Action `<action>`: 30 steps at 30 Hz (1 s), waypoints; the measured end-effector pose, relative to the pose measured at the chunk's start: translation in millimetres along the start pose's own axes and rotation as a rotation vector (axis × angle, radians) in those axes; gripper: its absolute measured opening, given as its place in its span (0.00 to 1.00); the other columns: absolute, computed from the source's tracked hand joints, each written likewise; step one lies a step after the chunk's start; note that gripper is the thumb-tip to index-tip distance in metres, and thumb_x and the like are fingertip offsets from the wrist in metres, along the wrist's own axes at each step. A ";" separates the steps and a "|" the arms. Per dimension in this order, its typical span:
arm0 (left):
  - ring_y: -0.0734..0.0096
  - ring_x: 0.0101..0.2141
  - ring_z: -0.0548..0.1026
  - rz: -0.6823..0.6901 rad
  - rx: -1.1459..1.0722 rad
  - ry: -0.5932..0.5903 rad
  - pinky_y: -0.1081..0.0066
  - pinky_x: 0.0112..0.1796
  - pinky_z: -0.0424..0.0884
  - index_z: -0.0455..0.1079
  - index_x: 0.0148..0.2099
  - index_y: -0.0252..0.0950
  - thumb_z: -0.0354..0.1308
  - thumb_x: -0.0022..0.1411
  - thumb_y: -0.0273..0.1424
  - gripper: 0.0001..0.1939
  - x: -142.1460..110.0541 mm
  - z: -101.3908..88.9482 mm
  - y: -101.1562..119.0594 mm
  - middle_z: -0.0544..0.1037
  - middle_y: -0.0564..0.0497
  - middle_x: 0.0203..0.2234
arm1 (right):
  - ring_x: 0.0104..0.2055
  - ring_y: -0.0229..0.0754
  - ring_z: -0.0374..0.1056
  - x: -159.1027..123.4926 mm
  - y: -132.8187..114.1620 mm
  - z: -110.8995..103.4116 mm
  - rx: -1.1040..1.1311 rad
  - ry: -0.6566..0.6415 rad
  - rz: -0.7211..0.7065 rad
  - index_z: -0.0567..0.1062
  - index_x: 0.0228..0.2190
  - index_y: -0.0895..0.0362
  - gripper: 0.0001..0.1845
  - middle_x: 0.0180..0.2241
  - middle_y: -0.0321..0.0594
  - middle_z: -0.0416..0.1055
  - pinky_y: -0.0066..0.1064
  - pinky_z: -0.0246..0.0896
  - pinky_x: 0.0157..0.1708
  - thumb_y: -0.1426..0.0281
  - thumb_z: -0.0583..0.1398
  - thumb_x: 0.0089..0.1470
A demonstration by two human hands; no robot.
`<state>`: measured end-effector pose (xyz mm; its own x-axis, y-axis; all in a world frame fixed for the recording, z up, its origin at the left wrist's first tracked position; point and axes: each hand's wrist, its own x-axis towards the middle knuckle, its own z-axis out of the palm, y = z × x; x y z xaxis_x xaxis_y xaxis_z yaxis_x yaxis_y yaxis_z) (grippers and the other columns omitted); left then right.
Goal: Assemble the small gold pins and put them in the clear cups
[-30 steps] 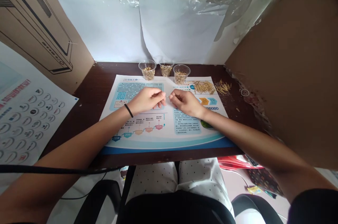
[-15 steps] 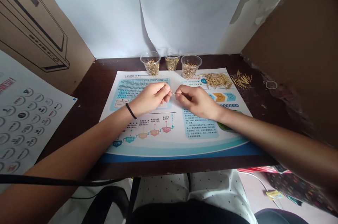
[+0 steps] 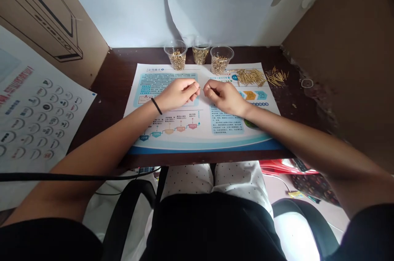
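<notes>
Across the dark wooden surface (image 3: 115,72) lies a printed paper mat (image 3: 197,129), and along its top edge, at upper centre of the frame, stand three clear plastic cups (image 3: 200,53) of gold pins. Loose pins (image 3: 250,77) lie heaped at upper right. At centre, your left hand (image 3: 177,95) is pinched closed on a tiny pin (image 3: 199,88), which sticks out past your fingertips. Your right hand (image 3: 223,97) curls just beside it; you cannot tell whether it grasps anything.
</notes>
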<state>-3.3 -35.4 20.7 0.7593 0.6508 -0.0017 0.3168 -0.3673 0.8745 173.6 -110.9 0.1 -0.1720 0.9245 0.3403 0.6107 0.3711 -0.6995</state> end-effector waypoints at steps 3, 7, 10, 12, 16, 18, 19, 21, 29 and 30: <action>0.83 0.18 0.61 0.020 -0.002 0.003 0.80 0.20 0.58 0.64 0.28 0.33 0.46 0.69 0.26 0.15 1.0 1.2 -0.9 0.66 0.54 0.19 | 0.24 0.33 0.52 -0.1 1.1 0.0 -0.001 -0.001 -0.014 0.64 0.26 0.57 0.12 0.21 0.33 0.59 0.29 0.50 0.28 0.66 0.51 0.60; 0.84 0.18 0.61 0.046 0.012 0.003 0.80 0.21 0.59 0.64 0.27 0.32 0.46 0.69 0.26 0.16 1.0 1.1 0.2 0.66 0.55 0.18 | 0.24 0.33 0.52 -0.2 0.8 -0.5 0.006 -0.005 -0.020 0.64 0.26 0.57 0.11 0.22 0.33 0.59 0.29 0.50 0.29 0.67 0.51 0.60; 0.83 0.19 0.62 0.042 0.020 0.000 0.80 0.21 0.60 0.64 0.28 0.32 0.46 0.69 0.25 0.16 1.2 0.9 0.0 0.67 0.54 0.18 | 0.24 0.33 0.51 -0.1 0.1 -1.1 0.010 -0.004 -0.024 0.64 0.26 0.57 0.11 0.22 0.33 0.59 0.29 0.50 0.29 0.67 0.51 0.59; 0.83 0.19 0.63 0.039 0.023 -0.003 0.80 0.22 0.61 0.64 0.28 0.32 0.46 0.69 0.25 0.15 1.8 0.7 -1.3 0.67 0.54 0.18 | 0.24 0.33 0.51 0.0 -0.1 -1.3 0.008 -0.009 -0.026 0.64 0.26 0.57 0.12 0.22 0.33 0.59 0.29 0.50 0.29 0.67 0.51 0.60; 0.83 0.18 0.63 0.048 0.037 -0.004 0.81 0.21 0.61 0.65 0.29 0.32 0.46 0.69 0.26 0.15 3.0 0.1 -4.2 0.68 0.55 0.18 | 0.24 0.33 0.50 0.0 0.5 -1.2 -0.002 -0.014 -0.027 0.65 0.26 0.57 0.11 0.21 0.32 0.58 0.29 0.49 0.28 0.67 0.51 0.60; 0.84 0.18 0.63 0.057 0.055 0.000 0.80 0.21 0.60 0.65 0.29 0.32 0.47 0.68 0.26 0.15 3.1 -0.1 -4.1 0.68 0.55 0.18 | 0.24 0.33 0.50 0.0 0.9 -1.1 -0.006 -0.013 -0.032 0.64 0.26 0.57 0.11 0.21 0.31 0.58 0.29 0.49 0.28 0.67 0.51 0.60; 0.84 0.17 0.63 0.061 0.066 0.005 0.80 0.22 0.60 0.65 0.28 0.32 0.47 0.68 0.26 0.15 2.9 0.0 -3.6 0.68 0.55 0.18 | 0.23 0.33 0.49 0.0 1.0 -1.0 -0.008 -0.012 -0.036 0.64 0.26 0.56 0.11 0.21 0.31 0.57 0.29 0.49 0.28 0.67 0.51 0.60; 0.84 0.17 0.62 0.062 0.090 0.027 0.80 0.22 0.60 0.65 0.27 0.32 0.48 0.67 0.26 0.15 2.4 0.6 -1.8 0.68 0.56 0.17 | 0.23 0.33 0.50 -0.1 0.8 -0.9 -0.010 -0.006 -0.048 0.64 0.26 0.56 0.11 0.21 0.31 0.57 0.29 0.49 0.27 0.67 0.50 0.60; 0.82 0.18 0.66 0.069 0.177 0.144 0.79 0.23 0.62 0.67 0.24 0.32 0.51 0.64 0.28 0.15 1.0 5.2 2.2 0.69 0.55 0.15 | 0.23 0.33 0.51 -0.7 -1.8 -0.1 -0.044 0.039 -0.079 0.64 0.26 0.57 0.11 0.22 0.33 0.60 0.29 0.49 0.27 0.67 0.50 0.59; 0.82 0.18 0.66 0.072 0.174 0.151 0.79 0.23 0.62 0.67 0.24 0.32 0.51 0.64 0.28 0.15 0.9 5.6 2.1 0.69 0.55 0.15 | 0.23 0.33 0.51 -0.7 -2.0 0.0 -0.049 0.041 -0.075 0.64 0.26 0.57 0.11 0.22 0.33 0.60 0.29 0.49 0.27 0.68 0.50 0.59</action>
<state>1.2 -39.4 19.8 0.6939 0.7060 0.1419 0.3678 -0.5169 0.7731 172.6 -112.3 1.3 -0.1871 0.8896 0.4168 0.6345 0.4333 -0.6401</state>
